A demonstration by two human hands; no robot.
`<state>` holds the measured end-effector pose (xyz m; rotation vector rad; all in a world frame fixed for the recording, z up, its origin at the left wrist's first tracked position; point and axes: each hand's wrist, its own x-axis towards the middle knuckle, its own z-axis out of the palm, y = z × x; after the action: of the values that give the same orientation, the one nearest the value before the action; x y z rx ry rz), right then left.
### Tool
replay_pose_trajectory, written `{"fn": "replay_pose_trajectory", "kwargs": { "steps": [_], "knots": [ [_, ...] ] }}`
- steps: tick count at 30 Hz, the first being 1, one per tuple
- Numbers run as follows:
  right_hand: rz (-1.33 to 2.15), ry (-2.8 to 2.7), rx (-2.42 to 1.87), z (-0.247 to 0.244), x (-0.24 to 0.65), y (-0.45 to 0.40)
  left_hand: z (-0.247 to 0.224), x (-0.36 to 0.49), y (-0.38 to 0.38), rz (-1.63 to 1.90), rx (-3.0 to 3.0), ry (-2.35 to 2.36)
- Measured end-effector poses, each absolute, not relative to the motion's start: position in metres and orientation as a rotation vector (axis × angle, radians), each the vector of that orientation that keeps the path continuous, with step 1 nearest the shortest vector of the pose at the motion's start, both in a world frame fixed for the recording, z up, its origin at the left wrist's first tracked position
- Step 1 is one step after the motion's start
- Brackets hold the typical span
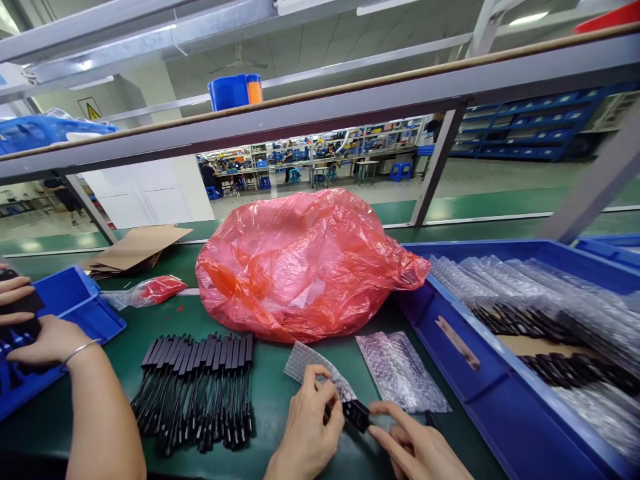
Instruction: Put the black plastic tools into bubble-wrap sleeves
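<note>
Low in the middle of the head view, my left hand point(310, 423) pinches a small clear bubble-wrap bag point(320, 370) from the near side. A black cable adapter point(357, 416), a small dark box, sits at the bag's near end, between my two hands. My right hand point(417, 443) grips the adapter's outer end with thumb and forefinger. Whether it is partly inside the bag I cannot tell. Several like black adapters with short cables point(200, 380) lie side by side in a row left of my hands. Flat bubble-wrap bags point(403, 370) rest just beyond my right hand.
A large red plastic bag point(310, 267) fills the table's back middle. On the right stands a blue crate point(450, 347) of bubble-wrapped adapters. At left, a co-worker's hand point(55, 340) holds black pieces over a blue bin point(75, 300). Cardboard sheets point(137, 247) lie behind; a shelf beam point(320, 100) crosses above.
</note>
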<state>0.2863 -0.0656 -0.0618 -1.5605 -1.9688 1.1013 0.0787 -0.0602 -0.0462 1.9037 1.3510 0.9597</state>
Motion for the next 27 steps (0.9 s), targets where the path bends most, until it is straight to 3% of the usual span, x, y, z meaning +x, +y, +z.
{"fn": "replay_pose_trajectory", "kwargs": {
  "steps": [9, 14, 19, 27],
  "knots": [
    [0.809, -1.775, -1.736, -0.068, 0.288, -0.042, -0.032, 0.125, -0.031, 0.938, 1.886, 1.057],
    [0.713, -1.897, -1.628, -0.05, 0.331, -0.04, -0.051, 0.133, 0.018, 0.923, 1.728, 1.22],
    [0.41, -1.791, -1.897, -0.06, 0.359, 0.003, -0.069, 0.14, 0.037, 0.931, 1.642, 1.258],
    [0.534, -1.921, -1.839, -0.045, 0.336, 0.043, -0.087, 0.143, 0.043, 0.992, 1.491, 1.216]
  ]
}}
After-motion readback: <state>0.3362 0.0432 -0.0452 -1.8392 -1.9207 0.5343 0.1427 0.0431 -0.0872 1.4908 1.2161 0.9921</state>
